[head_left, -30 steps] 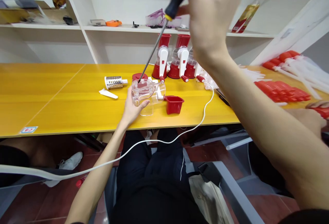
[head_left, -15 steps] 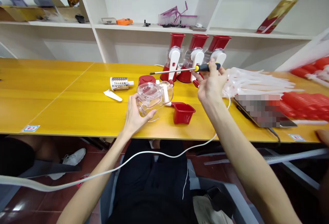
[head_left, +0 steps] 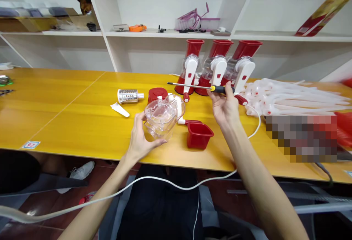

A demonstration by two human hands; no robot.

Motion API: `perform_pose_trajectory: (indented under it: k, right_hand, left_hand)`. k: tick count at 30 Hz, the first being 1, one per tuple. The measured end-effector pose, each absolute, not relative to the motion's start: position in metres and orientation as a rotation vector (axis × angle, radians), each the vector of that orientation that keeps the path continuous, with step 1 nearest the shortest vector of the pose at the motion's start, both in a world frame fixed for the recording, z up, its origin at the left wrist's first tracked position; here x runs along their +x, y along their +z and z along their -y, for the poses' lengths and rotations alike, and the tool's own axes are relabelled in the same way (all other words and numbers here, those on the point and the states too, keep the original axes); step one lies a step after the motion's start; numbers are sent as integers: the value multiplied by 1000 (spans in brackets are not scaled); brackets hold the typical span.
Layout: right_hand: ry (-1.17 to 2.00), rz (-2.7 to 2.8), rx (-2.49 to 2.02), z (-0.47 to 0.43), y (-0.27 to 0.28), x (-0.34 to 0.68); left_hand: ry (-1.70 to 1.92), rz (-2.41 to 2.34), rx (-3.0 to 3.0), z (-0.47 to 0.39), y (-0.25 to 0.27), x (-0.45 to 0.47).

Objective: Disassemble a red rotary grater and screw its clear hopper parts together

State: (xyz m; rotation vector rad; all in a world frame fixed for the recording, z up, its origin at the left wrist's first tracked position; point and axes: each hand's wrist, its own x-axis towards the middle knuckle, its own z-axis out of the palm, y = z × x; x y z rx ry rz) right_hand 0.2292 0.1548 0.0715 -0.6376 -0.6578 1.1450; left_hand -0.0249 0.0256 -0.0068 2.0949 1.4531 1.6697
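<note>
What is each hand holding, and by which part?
The right hand holds a black-and-yellow-handled metal screwdriver by its handle; the left hand holds a rounded, clear plastic housing by its left side.

"What can't you make out right of the red cup (head_left: 200, 140)?"

"A pixelated patch (head_left: 301, 137) hides something there. Beyond it, the edge cuts off some red parts (head_left: 344, 125); higher up, it crops a bottle (head_left: 320, 17)."

"And left of the cup?"

"The left hand (head_left: 139, 142) has some fingers hidden. Far left, a cord (head_left: 17, 214) runs out of view; a label (head_left: 31, 144) is too small to read."
</note>
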Motion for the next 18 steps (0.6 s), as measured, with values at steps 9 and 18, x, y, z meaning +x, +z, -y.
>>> perform_pose_trajectory:
  k: [9,18]
  right_hand:
    - [1232,646,-659,-158,59,234]
    - [1278,615,-715,-155,54,230]
  left_hand:
    - [1557,-1449,2242,-19,-2,-20]
    - [1618,-1470,2314,-22,-4,-20]
